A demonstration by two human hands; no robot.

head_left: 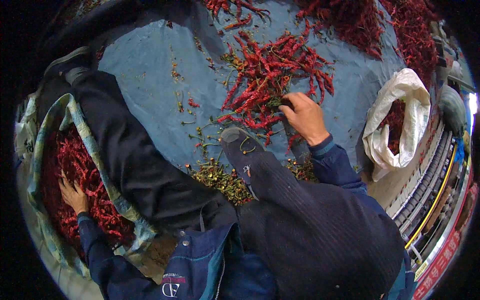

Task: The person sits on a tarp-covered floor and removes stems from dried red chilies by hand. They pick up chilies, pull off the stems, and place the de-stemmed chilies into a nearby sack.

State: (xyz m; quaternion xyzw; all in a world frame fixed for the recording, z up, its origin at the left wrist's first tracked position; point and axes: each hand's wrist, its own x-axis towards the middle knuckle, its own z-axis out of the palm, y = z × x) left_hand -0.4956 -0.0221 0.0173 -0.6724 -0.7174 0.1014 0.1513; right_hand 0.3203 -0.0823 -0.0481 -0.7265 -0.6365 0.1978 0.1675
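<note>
Dried red chilies (270, 65) lie in a loose pile on a blue-grey sheet (145, 85) in front of me. At the pile's near right edge is my right hand (306, 117), thumb and fingers closed round a small clump of greenish chili stems (274, 102); the fingertips are partly hidden. On my left, a checked cloth sack (77, 112) stands with its mouth wide, filled with red chilies (95, 175). My left hand (75, 194) rests on these with its fingers spread, and no chili is gripped in it.
Between my legs lies a heap of loose green stems (220, 180). A white woven sack (372, 135) holding chilies stands at the right. Larger heaps of chilies (350, 27) cover the far right. My shoe (235, 135) reaches close to the middle pile. Crates or racks (425, 165) line the right side.
</note>
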